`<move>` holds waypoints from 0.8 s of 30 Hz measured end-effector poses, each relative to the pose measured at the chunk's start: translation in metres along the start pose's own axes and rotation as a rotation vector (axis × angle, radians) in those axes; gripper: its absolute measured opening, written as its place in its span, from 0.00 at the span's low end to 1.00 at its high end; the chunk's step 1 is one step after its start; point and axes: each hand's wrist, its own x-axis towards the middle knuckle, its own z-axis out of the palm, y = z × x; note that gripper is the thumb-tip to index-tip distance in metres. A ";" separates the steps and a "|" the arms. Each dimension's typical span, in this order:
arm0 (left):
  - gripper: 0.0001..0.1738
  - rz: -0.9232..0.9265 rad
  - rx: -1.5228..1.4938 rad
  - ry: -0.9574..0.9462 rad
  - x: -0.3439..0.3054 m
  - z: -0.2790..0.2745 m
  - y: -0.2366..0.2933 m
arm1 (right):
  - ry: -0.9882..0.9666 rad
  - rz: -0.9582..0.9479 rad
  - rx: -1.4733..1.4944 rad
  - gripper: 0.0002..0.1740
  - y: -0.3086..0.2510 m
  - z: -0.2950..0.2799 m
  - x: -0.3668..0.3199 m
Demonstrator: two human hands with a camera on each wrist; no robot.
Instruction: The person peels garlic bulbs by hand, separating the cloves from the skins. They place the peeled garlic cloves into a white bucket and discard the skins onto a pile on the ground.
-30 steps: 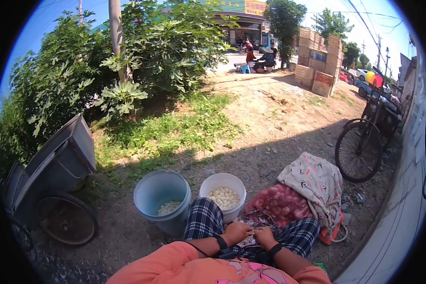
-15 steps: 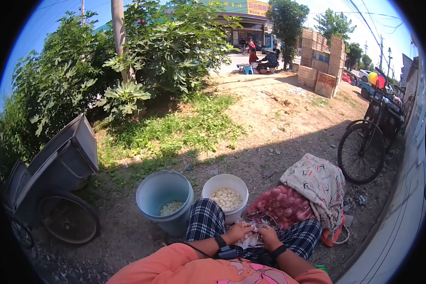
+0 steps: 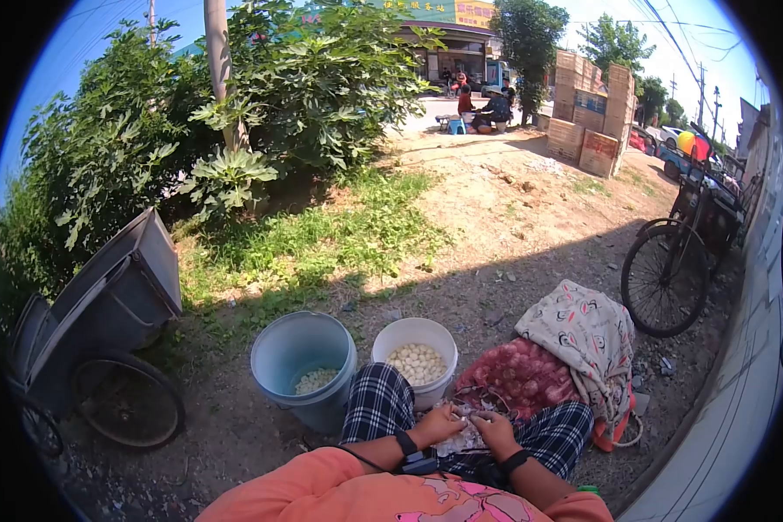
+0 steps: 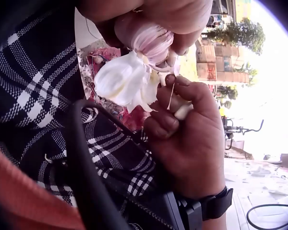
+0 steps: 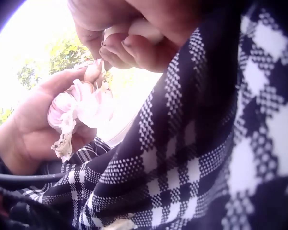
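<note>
My left hand (image 3: 438, 424) grips a purple-streaked garlic bulb (image 4: 153, 43), with loose white skin (image 4: 120, 81) hanging off it. Facing it over the lap, my right hand (image 3: 496, 432) has its thumb and fingertip right at the bulb, where a thin strip of skin shows. Peeled cloves (image 5: 146, 31) are tucked in the right hand's curled fingers. Papery peelings (image 3: 461, 442) lie between the legs below both hands. Just beyond the knee stands a white bucket (image 3: 435, 393) holding many peeled cloves (image 3: 418, 363).
A larger blue-grey bucket (image 3: 317, 413) with some cloves stands left of the white one. To the right lies a red mesh sack of garlic (image 3: 518, 383) partly under a printed cloth (image 3: 576, 322). A metal cart (image 3: 104, 296) stands left; a bicycle (image 3: 665, 278) leans right.
My hands have parted slightly, and more white peelings show between and below them. The head view has shifted a little; buckets and sack stay in place.
</note>
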 end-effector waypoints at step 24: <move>0.13 0.243 0.488 -0.069 -0.018 0.000 0.025 | -0.200 -0.095 -0.327 0.14 -0.015 -0.004 -0.005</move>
